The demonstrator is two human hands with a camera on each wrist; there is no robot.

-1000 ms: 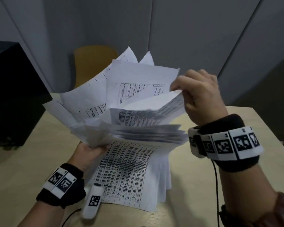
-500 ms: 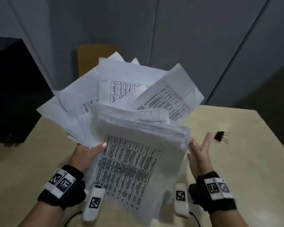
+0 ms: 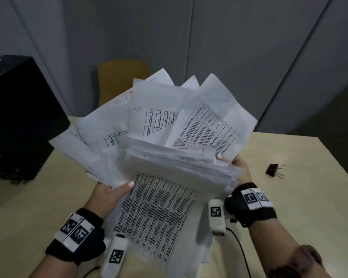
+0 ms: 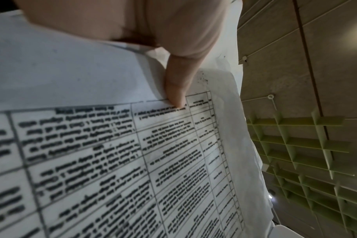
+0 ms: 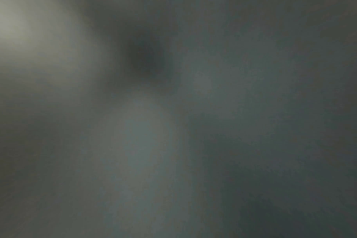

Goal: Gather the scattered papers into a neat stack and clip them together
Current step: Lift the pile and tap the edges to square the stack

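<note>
The left hand [image 3: 107, 194] grips the fanned white printed papers [image 3: 161, 157] at their lower left, thumb on top; the right hand [image 3: 238, 167] cups their right edge, fingers hidden behind.

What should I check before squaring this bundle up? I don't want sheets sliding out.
1. Left hand grips the papers, thumb on top: ok.
2. Right hand supports the right edge: ok, though its fingers are mostly hidden.
3. Sheet edges aligned: not ok, they fan out.
4. Binder clip within reach on the table: ok.
5. No sheets left on the table: cannot tell, the bundle hides it.
</note>
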